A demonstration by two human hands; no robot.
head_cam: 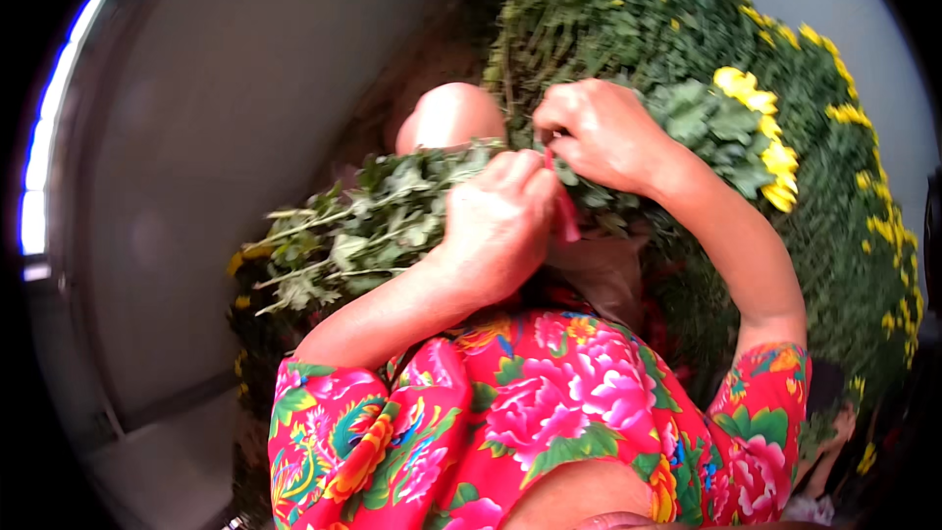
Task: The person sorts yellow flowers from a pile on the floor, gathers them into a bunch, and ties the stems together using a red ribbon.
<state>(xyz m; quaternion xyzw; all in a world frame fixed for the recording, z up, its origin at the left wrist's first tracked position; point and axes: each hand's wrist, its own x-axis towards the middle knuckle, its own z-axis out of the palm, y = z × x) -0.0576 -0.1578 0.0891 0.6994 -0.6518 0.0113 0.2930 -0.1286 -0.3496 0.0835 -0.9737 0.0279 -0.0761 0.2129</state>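
A bunch of yellow chrysanthemums lies across my lap, its leafy stems (368,228) pointing left and its yellow blooms (778,162) on the right. At the bunch's middle, my left hand (508,213) is closed on a pink ribbon or tie strip (565,213), which hangs down beside the knuckles. Just up and to the right, my right hand (589,129) has its fingertips pinched together by the upper end of the same strip. The fingers partly hide the strip and the stems beneath; whether it circles the stems fully cannot be told.
A large heap of cut chrysanthemums (824,235) fills the right side, yellow blooms along its outer edge. My bare knee (452,118) is raised beyond the bunch. A grey wall (221,88) stands at the left. Part of another person's arm (828,449) shows at the lower right.
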